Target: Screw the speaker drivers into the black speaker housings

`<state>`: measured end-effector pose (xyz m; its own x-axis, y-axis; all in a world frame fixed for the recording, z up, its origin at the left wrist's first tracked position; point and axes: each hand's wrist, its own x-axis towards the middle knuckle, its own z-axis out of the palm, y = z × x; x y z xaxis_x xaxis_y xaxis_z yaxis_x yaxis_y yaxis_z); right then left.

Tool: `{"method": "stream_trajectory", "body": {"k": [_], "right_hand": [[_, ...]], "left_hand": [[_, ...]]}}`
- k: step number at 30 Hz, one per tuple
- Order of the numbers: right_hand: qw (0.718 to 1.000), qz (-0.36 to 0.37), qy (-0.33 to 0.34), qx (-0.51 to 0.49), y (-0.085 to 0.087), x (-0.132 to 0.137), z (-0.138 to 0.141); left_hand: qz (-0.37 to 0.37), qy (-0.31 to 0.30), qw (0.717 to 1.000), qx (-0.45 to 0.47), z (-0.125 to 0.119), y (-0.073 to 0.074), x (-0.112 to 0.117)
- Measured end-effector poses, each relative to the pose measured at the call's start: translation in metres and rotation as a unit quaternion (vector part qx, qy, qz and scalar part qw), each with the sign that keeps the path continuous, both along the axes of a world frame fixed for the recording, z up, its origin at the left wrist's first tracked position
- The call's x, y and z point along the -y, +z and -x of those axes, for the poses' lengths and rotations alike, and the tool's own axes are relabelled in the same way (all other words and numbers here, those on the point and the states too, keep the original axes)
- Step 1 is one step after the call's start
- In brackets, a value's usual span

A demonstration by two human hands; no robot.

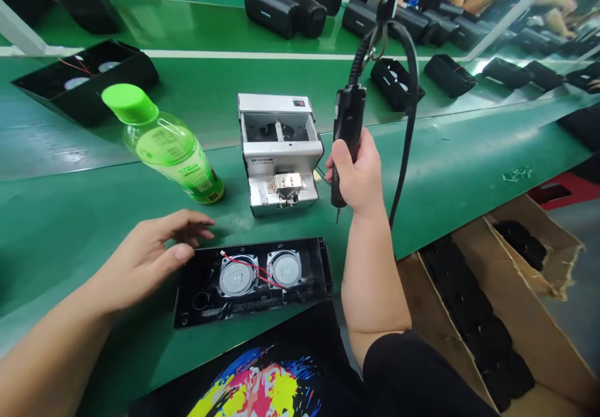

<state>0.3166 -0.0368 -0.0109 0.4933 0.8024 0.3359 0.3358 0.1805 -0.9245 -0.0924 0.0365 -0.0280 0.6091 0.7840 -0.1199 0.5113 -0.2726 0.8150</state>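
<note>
My right hand [359,176] is wrapped round a black electric screwdriver [347,120] that hangs from a black cable, its bit pointing down just right of a grey screw feeder box [280,154]. My left hand [157,251] lies flat with fingers spread, touching the upper left corner of an open black speaker housing [255,279]. The housing lies at the near table edge and shows two round speaker drivers joined by a red wire.
A green bottle [164,145] leans left of the feeder. An open black housing [87,79] lies far left on the green belt [469,160]. Several black speaker shells line the back. A cardboard box [487,317] with black parts stands right. Other people's arms show at top right.
</note>
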Motion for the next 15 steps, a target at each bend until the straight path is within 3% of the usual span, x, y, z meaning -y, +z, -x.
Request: {"method": "stream_trajectory", "body": {"k": [4,8,12,15], "right_hand": [[0.999,0.018,-0.015,0.041,-0.005,-0.002,-0.001],[0.998,0.025,-0.033,0.052,-0.013,-0.007,-0.002],[0.997,0.032,-0.039,0.057,-0.012,-0.006,0.002],[0.994,0.048,-0.068,0.072,-0.011,-0.002,0.003]], "left_hand": [[-0.143,-0.128,0.979,-0.063,0.021,0.012,0.007],[-0.220,-0.226,0.941,-0.124,0.011,0.015,0.035],[-0.235,-0.187,0.938,-0.171,-0.009,0.009,0.074],[-0.231,-0.153,0.946,-0.170,0.008,0.004,0.098]]}}
